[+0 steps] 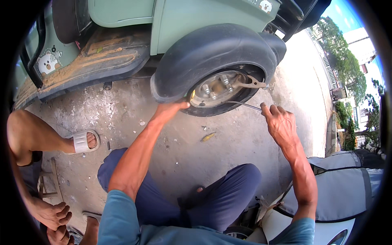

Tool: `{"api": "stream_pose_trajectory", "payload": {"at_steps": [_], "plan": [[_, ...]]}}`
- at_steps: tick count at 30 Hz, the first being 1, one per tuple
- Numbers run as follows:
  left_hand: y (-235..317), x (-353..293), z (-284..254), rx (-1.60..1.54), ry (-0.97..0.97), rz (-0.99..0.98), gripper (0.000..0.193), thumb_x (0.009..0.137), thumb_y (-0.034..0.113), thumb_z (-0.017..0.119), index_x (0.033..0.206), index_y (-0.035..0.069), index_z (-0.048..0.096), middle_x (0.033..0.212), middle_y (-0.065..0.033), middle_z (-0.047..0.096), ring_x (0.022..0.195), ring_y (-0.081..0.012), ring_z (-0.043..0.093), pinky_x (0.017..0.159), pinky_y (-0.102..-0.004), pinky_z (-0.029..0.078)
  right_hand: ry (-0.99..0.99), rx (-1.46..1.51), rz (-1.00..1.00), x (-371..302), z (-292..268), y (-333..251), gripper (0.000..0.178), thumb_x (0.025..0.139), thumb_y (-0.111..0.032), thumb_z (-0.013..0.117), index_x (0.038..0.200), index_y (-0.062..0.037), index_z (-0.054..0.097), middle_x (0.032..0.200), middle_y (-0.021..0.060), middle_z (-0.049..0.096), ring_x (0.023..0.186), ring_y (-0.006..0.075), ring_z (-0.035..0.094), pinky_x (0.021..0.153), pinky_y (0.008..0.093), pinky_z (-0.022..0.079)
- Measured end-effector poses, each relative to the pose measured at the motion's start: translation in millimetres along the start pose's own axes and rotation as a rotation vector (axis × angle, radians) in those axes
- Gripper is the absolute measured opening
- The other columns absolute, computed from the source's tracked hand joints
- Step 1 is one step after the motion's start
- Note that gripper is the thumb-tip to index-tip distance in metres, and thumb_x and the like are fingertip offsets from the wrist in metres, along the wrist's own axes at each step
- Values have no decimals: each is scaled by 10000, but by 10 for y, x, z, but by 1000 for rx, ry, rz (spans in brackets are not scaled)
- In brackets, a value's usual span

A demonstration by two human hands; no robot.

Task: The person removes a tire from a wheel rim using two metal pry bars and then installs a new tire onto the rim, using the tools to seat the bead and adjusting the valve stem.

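At left, note a bystander's white slide sandal (85, 143), well apart from the work. Further right, find the left hand (169, 112) gripping the near edge of a black rubber tyre (214, 111), with thumb on the sidewall and fingers partly hidden. Locate this tyre beneath the dark rounded plastic fender (212, 45) of a pale-green vehicle (196, 20), around a round silver metal wheel (219, 87) with protruding bolts. Below, note a small yellow elongated object (208, 136) on the grey concrete floor (175, 151); cannot identify its kind. Trace a slim straight metal rod (247, 105) rightward from the lower rim to the right hand (280, 124), closed narrowly around its outer end. Cannot confirm seating of the rod tip between tyre and rim. Step in hand, by judgement: working the rod along the tyre edge. For the next move, judged necessary: firm tip placement, steady left-hand support and controlled leverage, without slipping toward the left thumb.
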State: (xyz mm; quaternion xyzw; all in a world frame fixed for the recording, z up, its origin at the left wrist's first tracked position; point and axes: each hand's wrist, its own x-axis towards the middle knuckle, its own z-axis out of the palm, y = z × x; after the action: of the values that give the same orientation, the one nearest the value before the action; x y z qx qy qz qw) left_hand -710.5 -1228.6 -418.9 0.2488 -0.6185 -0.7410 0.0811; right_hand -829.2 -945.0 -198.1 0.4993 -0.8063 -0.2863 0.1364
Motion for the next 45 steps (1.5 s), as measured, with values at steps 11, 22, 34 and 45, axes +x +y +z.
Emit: {"api": "stream_pose_trajectory", "payload": {"at_steps": [11,22,34,45], "plan": [[-161,96,-42,-270,97,145,567,651,-9,788,1192,-29,621,1138,-131,695,1074,-254,648,915,-358,503,-303,-625,-537,1299,-760,-911,83,786,-58,678,732,-111,712,726,30,678,767,183,682,622,326,474],[-249,240,-55,-224,33,161,554,605,-39,748,1146,2,637,1053,-193,714,994,-303,692,826,-352,541,-450,-760,-579,1583,-660,-1291,112,743,-77,727,814,-150,773,750,3,722,776,196,729,562,328,501],[-247,292,-5,-164,66,144,633,628,-17,760,1240,21,602,1130,-177,703,1085,-315,669,915,-357,527,-483,-355,64,517,-192,-949,197,855,-175,647,851,8,720,858,232,699,778,358,704,622,476,520],[15,38,-4,-126,38,173,642,689,0,797,1294,10,583,1260,-109,630,1206,-250,549,1055,-375,399,-124,574,740,-594,902,-929,336,966,-370,608,959,-35,625,696,232,639,673,456,628,624,521,477]]}}
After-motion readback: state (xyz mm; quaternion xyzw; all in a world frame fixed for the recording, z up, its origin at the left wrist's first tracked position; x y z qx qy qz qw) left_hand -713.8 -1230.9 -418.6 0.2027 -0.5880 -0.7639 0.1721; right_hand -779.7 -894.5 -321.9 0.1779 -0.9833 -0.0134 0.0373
